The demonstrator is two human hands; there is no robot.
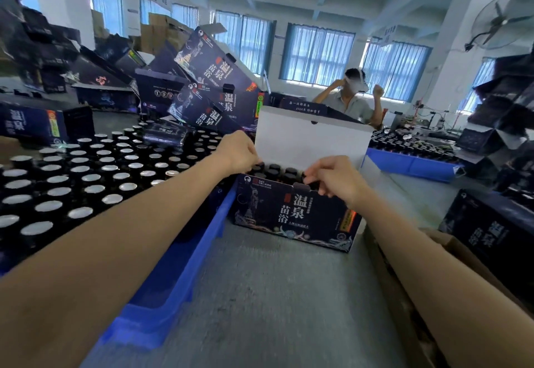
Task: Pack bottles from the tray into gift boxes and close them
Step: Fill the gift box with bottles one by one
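Left hand [239,152] and right hand [335,179] pinch gift box [289,214].

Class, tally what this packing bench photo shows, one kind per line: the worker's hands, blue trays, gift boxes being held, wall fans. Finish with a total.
Hands: 2, left hand and right hand
Blue trays: 2, near tray and far tray
Held gift box: 1
Wall fan: 1
Total: 6

Gift box [291,211] right of tray [179,266] — bottles [273,171] inside.
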